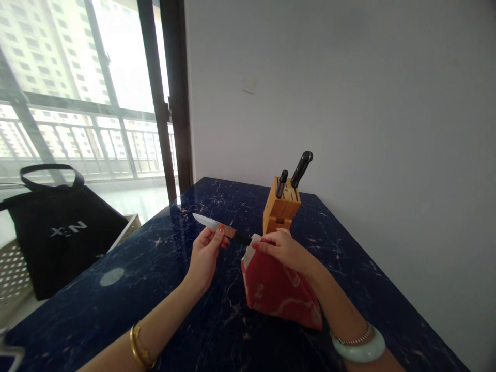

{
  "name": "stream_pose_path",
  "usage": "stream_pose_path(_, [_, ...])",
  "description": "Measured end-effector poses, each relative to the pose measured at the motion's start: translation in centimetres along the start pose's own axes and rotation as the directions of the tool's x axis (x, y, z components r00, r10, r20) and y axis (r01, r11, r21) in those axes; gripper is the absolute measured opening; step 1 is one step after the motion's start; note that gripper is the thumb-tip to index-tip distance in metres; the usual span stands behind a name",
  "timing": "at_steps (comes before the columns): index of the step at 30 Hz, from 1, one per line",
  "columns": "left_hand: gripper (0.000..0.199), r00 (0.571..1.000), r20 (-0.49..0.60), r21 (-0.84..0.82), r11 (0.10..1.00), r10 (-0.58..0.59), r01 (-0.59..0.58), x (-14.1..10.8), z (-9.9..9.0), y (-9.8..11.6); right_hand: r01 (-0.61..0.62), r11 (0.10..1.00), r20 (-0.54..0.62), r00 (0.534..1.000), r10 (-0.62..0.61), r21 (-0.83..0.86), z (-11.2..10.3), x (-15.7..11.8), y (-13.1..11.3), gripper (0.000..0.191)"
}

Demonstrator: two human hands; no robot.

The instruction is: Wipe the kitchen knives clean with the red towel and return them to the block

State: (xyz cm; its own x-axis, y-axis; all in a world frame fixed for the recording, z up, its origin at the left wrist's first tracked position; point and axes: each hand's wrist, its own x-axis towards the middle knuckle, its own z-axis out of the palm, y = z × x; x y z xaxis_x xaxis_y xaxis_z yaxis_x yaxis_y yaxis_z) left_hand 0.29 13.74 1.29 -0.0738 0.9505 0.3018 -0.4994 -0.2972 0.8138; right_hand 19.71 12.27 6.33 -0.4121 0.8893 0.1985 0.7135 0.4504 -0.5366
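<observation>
My left hand (203,258) is shut on a kitchen knife (217,226), whose steel blade points up and to the left over the dark marble table (240,199). The knife's dark handle end reaches almost to a red package with white markings (281,294). My right hand (281,250) grips the package's top edge, and the package stands on the table. Its contents are hidden. Behind my right hand stands a wooden knife block (281,206) holding two black-handled knives (301,169).
A black tote bag (65,240) with a white logo rests on a perforated crate (11,274) left of the table. A white wall (387,155) borders the table's right side. Large glass doors (89,103) stand behind, beyond the table's far corner.
</observation>
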Motion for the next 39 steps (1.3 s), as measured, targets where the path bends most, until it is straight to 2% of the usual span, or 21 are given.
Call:
stream_pose_path(6, [0.013, 0.999, -0.051, -0.028, 1.000, 0.011, -0.012, 0.5, -0.6, -0.2, -0.006, 0.998, 0.031, 1.000, 0.004, 0.060, -0.3, -0.2, 0.5, 0.053])
stream_pose_path(11, [0.014, 0.995, -0.097, -0.088, 0.996, 0.026, -0.035, 1.1, -1.1, 0.0, -0.034, 0.997, 0.028, 0.999, 0.032, 0.064, -0.6, -0.3, 1.3, 0.049])
stream_pose_path(14, [0.014, 0.993, -0.117, -0.121, 0.992, 0.014, -0.029, 1.7, -1.6, 0.0, -0.023, 0.999, 0.008, 1.000, 0.023, -0.029, -0.6, -0.2, 1.5, 0.046])
stream_pose_path(19, [0.016, 0.959, -0.279, -0.166, 0.982, 0.036, -0.085, 2.4, -2.5, -0.3, -0.055, 0.959, -0.002, 0.998, 0.057, -0.278, 0.2, -0.1, 2.1, 0.042])
stream_pose_path(22, [0.018, 0.953, -0.301, -0.190, 0.981, -0.018, -0.041, 2.2, -2.6, -0.7, -0.062, 0.903, -0.074, 0.997, 0.034, -0.425, 0.2, -0.4, 1.8, 0.038])
stream_pose_path(24, [0.017, 0.956, -0.284, -0.209, 0.978, -0.073, 0.013, 1.8, -2.3, -0.9, -0.053, 0.885, -0.142, 0.990, -0.016, -0.464, -0.1, -0.6, 1.0, 0.042])
stream_pose_path(28, [0.011, 0.948, -0.254, -0.256, 0.959, -0.192, 0.126, 0.7, -1.5, -1.2, 0.076, 0.928, -0.144, 0.980, -0.137, -0.366, -0.7, -0.9, -1.3, 0.053])
stream_pose_path(33, [0.003, 0.910, -0.240, -0.320, 0.913, -0.338, 0.255, -0.1, -0.9, -1.8, 0.210, 0.936, -0.144, 0.955, -0.258, -0.284, -0.2, -0.3, -2.2, 0.027])
stream_pose_path(36, [0.004, 0.902, -0.211, -0.336, 0.895, -0.376, 0.294, -0.3, -0.6, -1.9, 0.233, 0.951, -0.195, 0.942, -0.273, -0.204, -0.3, -0.3, -2.4, 0.021])
stream_pose_path(39, [0.011, 0.938, -0.112, -0.264, 0.920, -0.329, 0.291, -0.7, -0.1, -1.8, 0.219, 0.975, -0.325, 0.920, -0.218, -0.034, -1.0, -0.6, -3.0, 0.019])
